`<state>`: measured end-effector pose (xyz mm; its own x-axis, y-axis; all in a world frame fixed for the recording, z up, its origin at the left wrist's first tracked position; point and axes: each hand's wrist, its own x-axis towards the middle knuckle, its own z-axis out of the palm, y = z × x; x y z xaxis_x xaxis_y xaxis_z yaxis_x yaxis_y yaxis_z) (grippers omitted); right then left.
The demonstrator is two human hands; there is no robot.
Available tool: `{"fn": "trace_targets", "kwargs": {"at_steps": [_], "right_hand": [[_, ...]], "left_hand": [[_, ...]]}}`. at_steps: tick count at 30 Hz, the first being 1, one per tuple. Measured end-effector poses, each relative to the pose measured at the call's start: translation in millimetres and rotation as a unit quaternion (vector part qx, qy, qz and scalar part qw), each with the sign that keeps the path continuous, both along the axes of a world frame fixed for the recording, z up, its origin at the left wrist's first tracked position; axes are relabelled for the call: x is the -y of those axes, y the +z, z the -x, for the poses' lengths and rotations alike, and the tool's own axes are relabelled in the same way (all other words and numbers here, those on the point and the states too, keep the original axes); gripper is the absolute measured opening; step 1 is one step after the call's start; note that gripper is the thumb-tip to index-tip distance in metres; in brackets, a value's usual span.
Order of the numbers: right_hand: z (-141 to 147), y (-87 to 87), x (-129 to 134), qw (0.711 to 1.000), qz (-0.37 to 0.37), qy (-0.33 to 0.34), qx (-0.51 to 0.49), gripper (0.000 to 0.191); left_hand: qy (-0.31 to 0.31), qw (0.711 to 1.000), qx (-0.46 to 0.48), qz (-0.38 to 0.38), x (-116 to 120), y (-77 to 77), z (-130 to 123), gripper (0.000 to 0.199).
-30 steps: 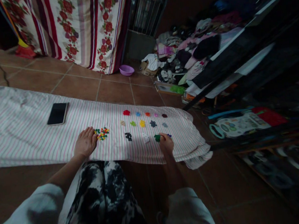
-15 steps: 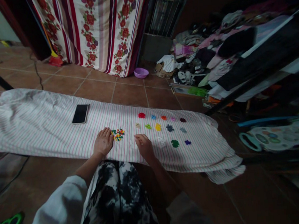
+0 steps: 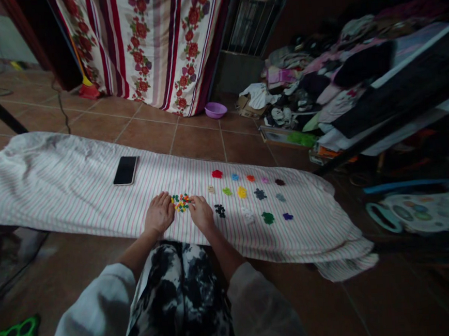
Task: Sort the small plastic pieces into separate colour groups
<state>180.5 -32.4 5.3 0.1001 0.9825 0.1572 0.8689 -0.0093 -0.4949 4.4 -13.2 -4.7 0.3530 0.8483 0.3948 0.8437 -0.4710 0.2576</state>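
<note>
My left hand [image 3: 160,213] lies flat on the striped cloth, fingers together and stretched out, at the left edge of a mixed pile of small coloured pieces [image 3: 181,204]. At the pile's right edge is my right hand [image 3: 202,214], its fingers closed and their tips touching the pieces; whatever is between them is too small to make out. Right of that hand lies a small heap of black pieces [image 3: 220,210]. Beyond it are more heaps sorted by colour, among them red [image 3: 217,173], yellow [image 3: 242,192], white [image 3: 247,215] and dark green [image 3: 268,218].
The striped cloth [image 3: 75,200] covers a long narrow surface. A phone [image 3: 125,170] lies on it to the left. On the tiled floor behind stands a purple basin [image 3: 216,110], with a heap of clothes [image 3: 319,83] at the right.
My right hand has moved left, from above the black heap to the mixed pile, uncovering the black pieces. My left hand stays beside the pile. The view has shifted slightly.
</note>
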Motion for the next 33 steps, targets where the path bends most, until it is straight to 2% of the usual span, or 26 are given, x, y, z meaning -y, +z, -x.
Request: {"fn": "trace_targets", "kwargs": {"at_steps": [6,16,33], "right_hand": [[3,-7.2,2,0.999,-0.030,-0.021,0.008,0.014],[-1,-19.0,7,0.991,-0.113,-0.028,-0.069,0.017],[-2,-15.8,9,0.990,-0.102,-0.017,-0.096,0.021]], "left_hand": [[-0.010,1.000,0.011,-0.003,0,-2.0,0,0.038],[-0.003,1.000,0.006,-0.008,-1,-2.3,0,0.039],[-0.020,1.000,-0.004,-0.008,-3,-7.1,3,0.040]]}}
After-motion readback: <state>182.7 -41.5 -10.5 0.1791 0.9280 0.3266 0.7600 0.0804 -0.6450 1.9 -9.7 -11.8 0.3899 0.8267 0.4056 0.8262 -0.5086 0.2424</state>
